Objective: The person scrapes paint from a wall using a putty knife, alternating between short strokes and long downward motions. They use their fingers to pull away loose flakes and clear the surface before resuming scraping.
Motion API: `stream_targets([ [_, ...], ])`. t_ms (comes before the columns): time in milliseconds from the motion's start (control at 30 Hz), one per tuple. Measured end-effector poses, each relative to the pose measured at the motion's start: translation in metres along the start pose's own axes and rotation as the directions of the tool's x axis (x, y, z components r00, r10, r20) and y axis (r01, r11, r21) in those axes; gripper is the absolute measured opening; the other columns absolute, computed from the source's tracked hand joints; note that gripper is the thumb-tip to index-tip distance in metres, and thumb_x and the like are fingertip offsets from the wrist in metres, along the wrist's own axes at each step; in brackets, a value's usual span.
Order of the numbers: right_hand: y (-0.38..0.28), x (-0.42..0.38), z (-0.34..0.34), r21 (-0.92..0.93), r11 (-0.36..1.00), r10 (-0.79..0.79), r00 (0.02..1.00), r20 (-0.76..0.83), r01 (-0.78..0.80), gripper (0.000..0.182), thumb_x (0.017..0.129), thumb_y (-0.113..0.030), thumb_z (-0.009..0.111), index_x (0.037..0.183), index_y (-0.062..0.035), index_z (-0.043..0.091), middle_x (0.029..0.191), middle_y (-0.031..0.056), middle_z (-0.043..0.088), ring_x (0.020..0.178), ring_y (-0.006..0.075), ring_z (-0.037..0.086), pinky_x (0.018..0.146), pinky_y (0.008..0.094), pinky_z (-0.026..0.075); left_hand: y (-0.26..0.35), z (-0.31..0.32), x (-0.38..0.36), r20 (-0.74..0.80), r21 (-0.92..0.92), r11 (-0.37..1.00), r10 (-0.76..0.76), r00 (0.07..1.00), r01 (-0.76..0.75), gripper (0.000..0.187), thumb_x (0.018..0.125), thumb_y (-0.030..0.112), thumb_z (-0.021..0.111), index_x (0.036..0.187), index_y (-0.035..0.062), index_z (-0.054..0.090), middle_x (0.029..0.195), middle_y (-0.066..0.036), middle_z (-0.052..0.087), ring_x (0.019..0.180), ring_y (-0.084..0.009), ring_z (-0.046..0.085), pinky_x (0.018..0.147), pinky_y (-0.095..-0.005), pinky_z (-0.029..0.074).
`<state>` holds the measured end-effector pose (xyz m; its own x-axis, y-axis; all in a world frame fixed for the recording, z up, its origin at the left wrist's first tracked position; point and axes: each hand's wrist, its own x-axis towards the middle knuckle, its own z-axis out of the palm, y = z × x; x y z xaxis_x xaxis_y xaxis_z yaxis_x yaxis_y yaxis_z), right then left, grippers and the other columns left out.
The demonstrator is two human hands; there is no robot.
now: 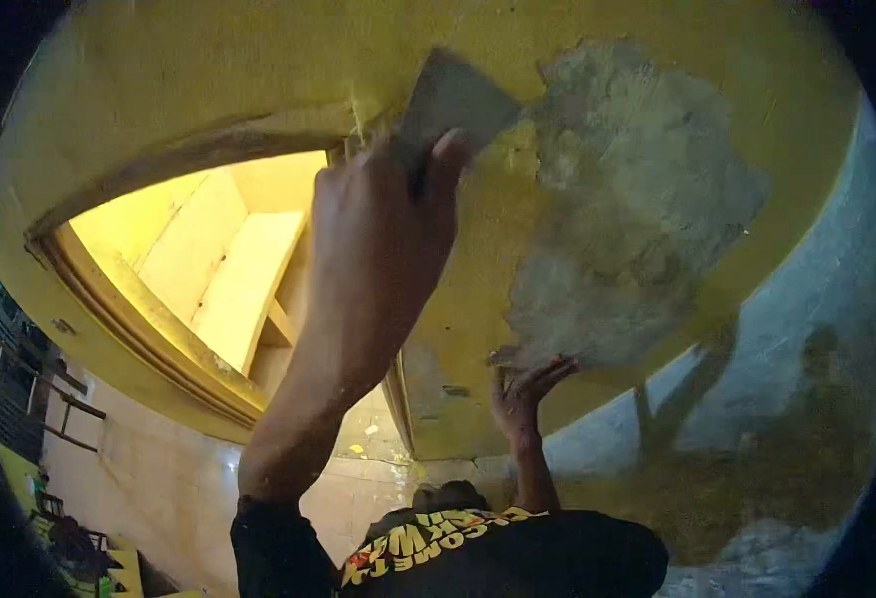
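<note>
My left hand (388, 209) is raised against the yellow wall, its fingers closed around a putty knife. The knife's flat grey blade (463, 95) sticks up above my thumb, close to the wall; its handle is hidden in my grip. To the right of the blade is a rough grey patch (647, 169) with ragged edges, where bare plaster shows amid the yellow paint. Lower down, my right hand (526, 391) rests at the bottom edge of this patch, thumb and fingers spread apart. I see nothing clearly held in it.
An opening with a wooden frame (129, 309) lies left of my arm, with a lit yellow space and a ledge (249, 289) inside. Pale flooring (149, 488) is below, with paint flakes (358, 448). A bluish-white wall (807, 289) bounds the right side.
</note>
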<state>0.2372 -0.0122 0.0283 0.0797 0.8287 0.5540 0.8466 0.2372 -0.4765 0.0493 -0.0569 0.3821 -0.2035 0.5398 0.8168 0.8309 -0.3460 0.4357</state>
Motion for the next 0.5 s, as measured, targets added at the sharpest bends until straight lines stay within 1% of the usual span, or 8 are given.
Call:
stream_targets([
  [67, -0.002, 0.0, -0.005, 0.019, 0.999, 0.026, 0.999, 0.032, -0.027, 0.105, 0.086, -0.048, 0.052, 0.131, 0.0113, -0.022, 0.133, 0.0395, -0.029, 0.125, 0.0554, -0.024, 0.102, 0.0632, -0.005, -0.004, 0.004, -0.002, -0.037, -0.081, 0.997, 0.002, 0.999, -0.005, 0.035, 0.087, 0.026, 0.059, 0.068, -0.0033, 0.058, 0.056, -0.019, 0.056, 0.049, -0.0335, 0.057, 0.049, -0.039, 0.043],
  [167, -0.007, -0.005, -0.013, 0.068, 0.997, 0.024, 1.0, 0.004, -0.024, 0.1, 0.086, -0.044, 0.054, 0.135, 0.0098, -0.014, 0.136, 0.0375, -0.024, 0.129, 0.0524, -0.019, 0.104, 0.0602, -0.002, -0.001, -0.004, -0.017, 0.154, -0.058, 0.932, -0.346, 0.925, 0.358, 0.042, 0.088, 0.033, 0.058, 0.064, -0.0018, 0.058, 0.049, -0.015, 0.054, 0.044, -0.024, 0.056, 0.048, -0.0355, 0.044],
  [233, -0.023, -0.002, -0.028, 0.095, 0.995, -0.015, 0.998, -0.06, 0.021, 0.095, 0.086, -0.042, 0.055, 0.138, 0.0087, -0.006, 0.14, 0.0355, -0.019, 0.132, 0.0494, -0.014, 0.106, 0.0579, 0.002, -0.001, -0.003, -0.027, 0.163, -0.096, 0.902, -0.403, 0.901, 0.421, 0.044, 0.089, 0.036, 0.056, 0.063, -0.0002, 0.056, 0.049, -0.011, 0.053, 0.043, -0.0185, 0.051, 0.046, -0.0331, 0.041],
  [300, -0.053, 0.003, -0.075, 0.238, 0.97, 0.068, 0.99, -0.126, -0.036, 0.072, 0.088, -0.037, 0.055, 0.136, 0.0051, 0.022, 0.143, 0.0301, 0.015, 0.134, 0.0435, 0.016, 0.107, 0.0512, 0.017, -0.011, 0.007, -0.039, 0.178, -0.184, 0.855, -0.456, 0.872, 0.485, 0.045, 0.091, 0.04, 0.053, 0.064, 0.004, 0.053, 0.049, -0.004, 0.049, 0.043, -0.0103, 0.043, 0.043, -0.0283, 0.035],
  [333, -0.071, 0.009, -0.096, 0.248, 0.968, 0.071, 0.989, -0.126, -0.037, 0.072, 0.088, -0.037, 0.055, 0.136, 0.0051, 0.022, 0.143, 0.0301, 0.015, 0.134, 0.0435, 0.016, 0.107, 0.0512, 0.017, -0.012, 0.008, -0.043, 0.248, -0.26, 0.815, -0.462, 0.852, 0.517, 0.042, 0.093, 0.035, 0.051, 0.071, -0.0003, 0.057, 0.052, -0.007, 0.057, 0.045, -0.015, 0.055, 0.046, -0.0302, 0.043],
  [400, -0.114, 0.03, -0.132, 0.51, 0.807, -0.217, 0.953, -0.213, 0.298, 0.047, 0.09, -0.024, 0.053, 0.127, 0.0004, 0.037, 0.128, 0.0245, 0.043, 0.119, 0.0341, 0.044, 0.099, 0.0464, 0.034, -0.005, 0.004, -0.054, 0.372, -0.429, 0.706, -0.43, 0.822, 0.564, 0.037, 0.095, 0.033, 0.047, 0.083, -0.001, 0.056, 0.067, -0.007, 0.062, 0.054, -0.013, 0.057, 0.049, -0.0297, 0.044],
  [433, -0.132, 0.039, -0.141, 0.514, 0.808, -0.21, 0.956, -0.205, 0.288, 0.047, 0.09, -0.024, 0.053, 0.127, 0.0004, 0.037, 0.128, 0.0245, 0.043, 0.119, 0.0341, 0.044, 0.099, 0.0464, 0.034, -0.001, 0.006, -0.057, 0.379, -0.421, 0.705, -0.435, 0.817, 0.571, 0.037, 0.095, 0.033, 0.047, 0.083, -0.001, 0.056, 0.067, -0.007, 0.062, 0.054, -0.013, 0.057, 0.049, -0.0297, 0.044],
  [500, -0.169, 0.06, -0.148, 0.917, 0.4, -0.271, 0.954, 0.127, -0.008, 0.039, 0.094, -0.03, 0.046, 0.12, -0.0002, 0.042, 0.106, 0.0186, 0.055, 0.101, 0.0256, 0.055, 0.09, 0.0363, 0.041, 0.004, 0.01, -0.06, 0.422, -0.733, 0.404, -0.36, 0.832, 0.547, 0.035, 0.095, 0.033, 0.046, 0.082, 0.0026, 0.057, 0.069, -0.004, 0.058, 0.051, -0.0104, 0.049, 0.049, -0.0236, 0.041],
])
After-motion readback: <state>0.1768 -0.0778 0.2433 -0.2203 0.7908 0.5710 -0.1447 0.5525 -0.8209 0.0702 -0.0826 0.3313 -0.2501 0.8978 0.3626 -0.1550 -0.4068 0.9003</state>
